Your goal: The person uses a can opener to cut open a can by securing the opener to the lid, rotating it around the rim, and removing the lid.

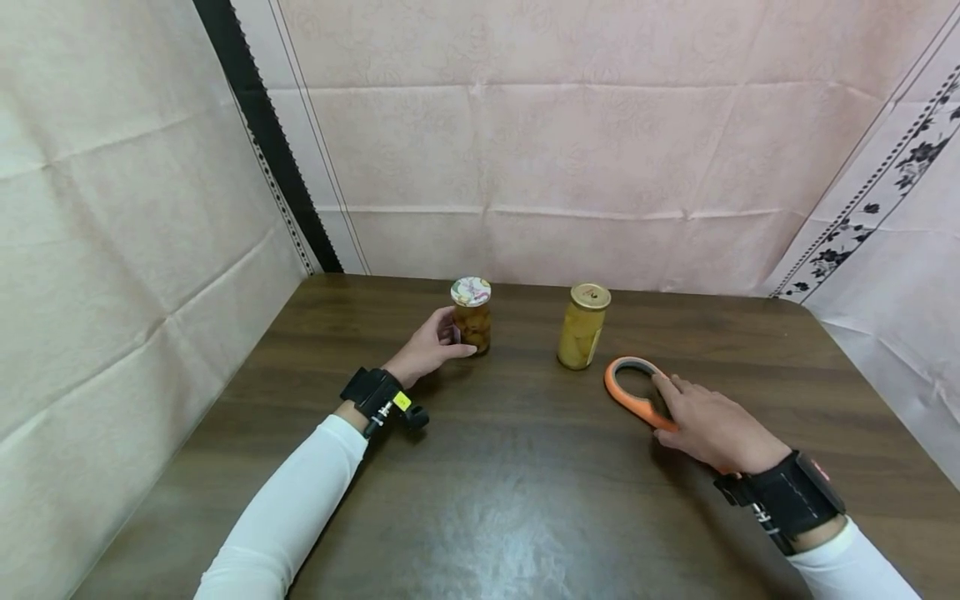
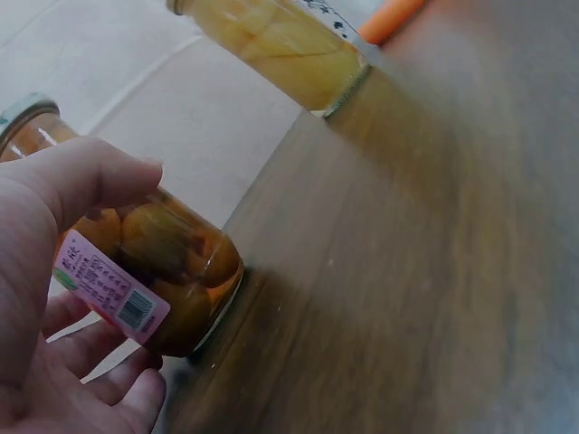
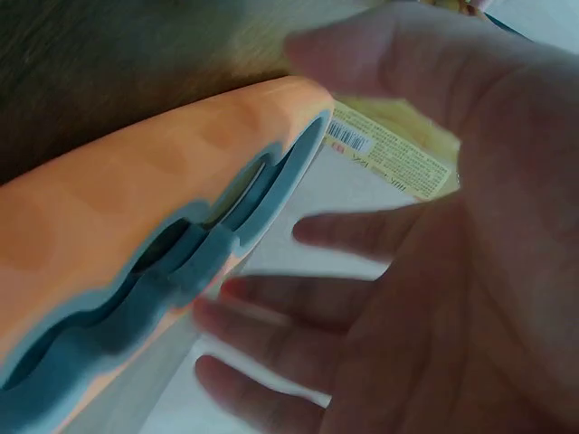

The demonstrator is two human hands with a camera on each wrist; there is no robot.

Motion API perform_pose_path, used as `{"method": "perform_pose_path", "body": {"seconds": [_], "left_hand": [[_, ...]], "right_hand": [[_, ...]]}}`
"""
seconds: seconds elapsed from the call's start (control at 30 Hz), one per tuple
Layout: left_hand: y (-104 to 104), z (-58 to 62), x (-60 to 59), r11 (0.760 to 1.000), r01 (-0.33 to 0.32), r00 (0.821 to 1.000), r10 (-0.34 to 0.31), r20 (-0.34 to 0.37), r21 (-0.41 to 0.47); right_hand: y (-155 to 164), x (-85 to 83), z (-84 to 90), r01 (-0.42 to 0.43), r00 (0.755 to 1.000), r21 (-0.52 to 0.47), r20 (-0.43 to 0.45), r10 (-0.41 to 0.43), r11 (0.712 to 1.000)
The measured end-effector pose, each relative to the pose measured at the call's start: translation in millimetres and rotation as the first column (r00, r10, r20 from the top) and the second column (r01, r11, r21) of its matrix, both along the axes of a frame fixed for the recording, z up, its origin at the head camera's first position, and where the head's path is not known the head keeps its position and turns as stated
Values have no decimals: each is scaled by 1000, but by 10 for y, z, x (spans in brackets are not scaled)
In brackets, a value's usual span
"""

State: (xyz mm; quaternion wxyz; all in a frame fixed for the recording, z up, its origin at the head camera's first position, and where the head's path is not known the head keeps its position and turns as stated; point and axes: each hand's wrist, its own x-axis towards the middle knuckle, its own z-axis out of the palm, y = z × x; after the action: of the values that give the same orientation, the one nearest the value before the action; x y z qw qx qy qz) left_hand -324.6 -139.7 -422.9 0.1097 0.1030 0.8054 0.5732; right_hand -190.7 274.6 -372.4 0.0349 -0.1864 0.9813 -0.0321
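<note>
You worked at a dark wood-grain table (image 1: 525, 500) hung round with pale pink cloth (image 1: 570, 150). Your left hand (image 1: 431, 348) cupped the brown-filled jar (image 1: 472, 317) near the far edge; your right hand (image 1: 708, 429) lay slack on the orange jar opener (image 1: 628, 385), beside the yellow jar (image 1: 582, 327).

Fingers (image 2: 86, 181) round jar (image 2: 167, 271) — tabletop (image 2: 407, 271).

No wording can be read

The brown jar (image 2: 167, 271) carries a pink label (image 2: 109, 294) with a barcode and tiny print, too small to make out. The yellow jar (image 3: 398, 149) bears a yellow label (image 3: 389, 158) with a barcode and blurred lettering. The brown jar's lid (image 1: 471, 291) shows a coloured pattern, with no legible words.
</note>
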Motion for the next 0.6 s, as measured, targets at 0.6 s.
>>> {"method": "perform_pose_path", "body": {"seconds": [0.6], "left_hand": [[138,-32,-104,999,-40,999,40,5,26]], "right_hand": [[50,-20,40,125,977,65,165,-134,990]]}}
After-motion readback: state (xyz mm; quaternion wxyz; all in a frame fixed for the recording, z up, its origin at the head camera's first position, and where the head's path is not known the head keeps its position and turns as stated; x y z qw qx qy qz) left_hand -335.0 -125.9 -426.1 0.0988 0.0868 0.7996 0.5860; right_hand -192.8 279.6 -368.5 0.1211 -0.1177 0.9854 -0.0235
